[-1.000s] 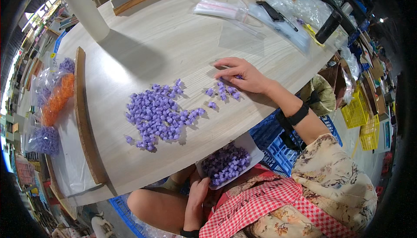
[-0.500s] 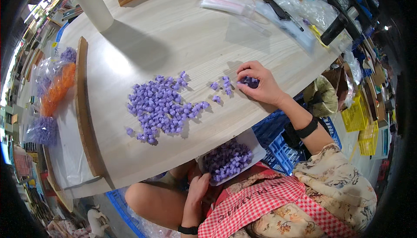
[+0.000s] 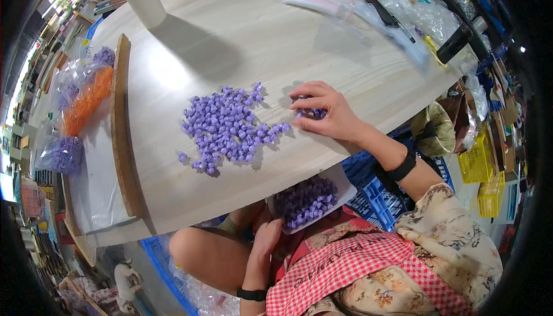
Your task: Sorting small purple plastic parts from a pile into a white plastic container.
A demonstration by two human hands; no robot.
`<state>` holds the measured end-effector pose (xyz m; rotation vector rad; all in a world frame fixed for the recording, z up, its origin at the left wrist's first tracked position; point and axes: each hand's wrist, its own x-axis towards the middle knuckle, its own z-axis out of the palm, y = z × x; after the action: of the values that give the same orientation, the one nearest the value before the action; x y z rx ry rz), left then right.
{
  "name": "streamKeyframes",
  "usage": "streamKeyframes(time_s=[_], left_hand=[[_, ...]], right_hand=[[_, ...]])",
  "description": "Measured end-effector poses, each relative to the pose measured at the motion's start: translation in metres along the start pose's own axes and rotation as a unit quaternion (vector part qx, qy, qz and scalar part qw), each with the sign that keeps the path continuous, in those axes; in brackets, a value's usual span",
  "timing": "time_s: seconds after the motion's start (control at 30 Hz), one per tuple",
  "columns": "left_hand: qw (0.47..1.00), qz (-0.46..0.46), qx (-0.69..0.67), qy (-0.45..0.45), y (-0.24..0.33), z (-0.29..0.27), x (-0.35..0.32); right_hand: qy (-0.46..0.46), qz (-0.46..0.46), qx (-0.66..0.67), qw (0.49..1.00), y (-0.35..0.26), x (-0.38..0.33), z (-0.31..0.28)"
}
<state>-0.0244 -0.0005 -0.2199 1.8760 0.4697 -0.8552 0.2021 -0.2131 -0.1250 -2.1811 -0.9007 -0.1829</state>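
Small purple bud-shaped pieces (image 3: 222, 123) lie in a loose pile on the pale wooden table. My right hand (image 3: 331, 114) rests at the right end of the pile, fingers curled with the thumb apart, cupping a cluster of purple pieces (image 3: 311, 112) against the tabletop. Some of that cluster is hidden beneath the fingers. On my lap, just under the table's edge, sits a white tray (image 3: 347, 191) filled with more of these pieces. My left hand (image 3: 268, 234) is closed at its left rim; its fingertips are partly hidden.
A wooden strip (image 3: 121, 137) borders the table's left side, with plastic bags (image 3: 60, 152) of purple and orange material beyond. A white cylinder (image 3: 141, 2) stands at the back left. Clear plastic bags, a black phone (image 3: 381, 12) and a pen lie at the far right. Blue crates (image 3: 380, 201) stand below.
My right hand has slid left toward the pile, and the few loose pieces beside it are now under or against its fingers. My left hand stays at the tray. The whole view has shifted slightly.
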Motion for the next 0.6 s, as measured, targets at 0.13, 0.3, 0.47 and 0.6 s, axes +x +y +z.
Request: streamKeyframes(time_s=[0.13, 0.3, 0.47, 0.6], left_hand=[[0.978, 0.150, 0.140, 0.035, -0.005, 0.001, 0.003], [0.976, 0.170, 0.135, 0.017, 0.002, -0.002, 0.003], [0.997, 0.054, 0.053, -0.009, 0.012, 0.001, 0.002], [0.996, 0.073, 0.010, -0.045, 0.009, 0.003, 0.001]], right_hand=[[0.040, 0.029, 0.034, 0.998, -0.004, -0.011, 0.001], [0.006, 0.038, 0.102, 0.994, -0.032, -0.038, 0.006], [-0.075, -0.112, 0.138, 0.981, -0.065, -0.068, 0.026], [-0.167, -0.164, 0.160, 0.959, -0.077, -0.092, 0.042]])
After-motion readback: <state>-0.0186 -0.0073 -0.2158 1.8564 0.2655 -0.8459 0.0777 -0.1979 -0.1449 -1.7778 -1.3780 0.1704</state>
